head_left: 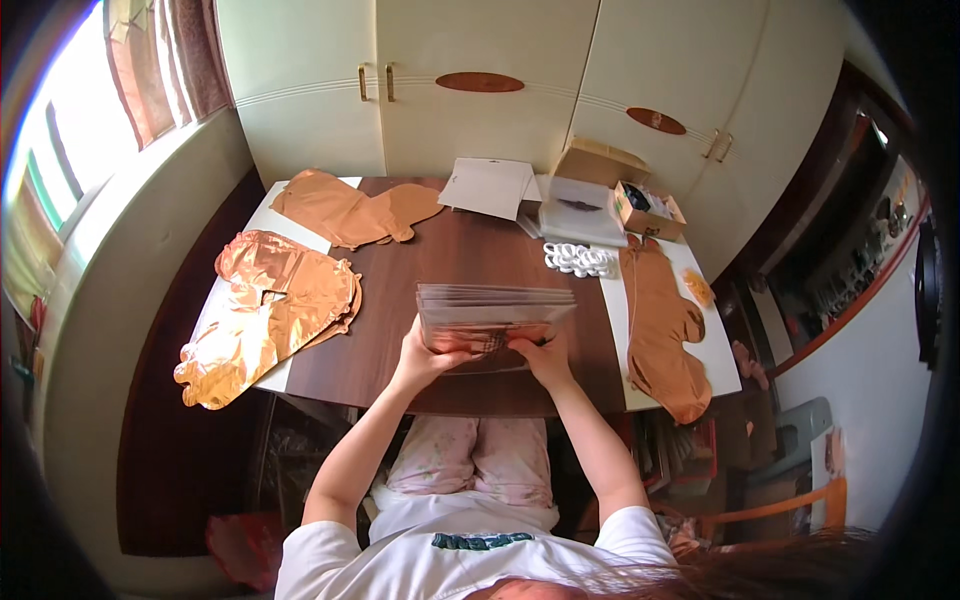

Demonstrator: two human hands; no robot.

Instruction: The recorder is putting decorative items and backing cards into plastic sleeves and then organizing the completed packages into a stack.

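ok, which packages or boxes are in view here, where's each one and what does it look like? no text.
Stack of flat clear packets: table's near edge, gripped by left hand and right hand; shiny, brownish contents.
Small open cardboard box: far right of table; tan, dark items inside.
Open flat box: beside it; pale grey, tan raised lid.
White envelope: far centre.

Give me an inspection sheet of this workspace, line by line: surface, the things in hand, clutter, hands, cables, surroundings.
Surface: dark wooden table with white sheets at both ends.
Things in hand: stack of clear flat bags, held up over the near edge.
Clutter: copper foil balloons at left, back left and right; white paper; open cardboard box; white rings.
Hands: left hand and right hand each have a grip on the stack's lower edge.
Cables: nothing seen.
Surroundings: cream cupboards behind, window at left, shelves at right.
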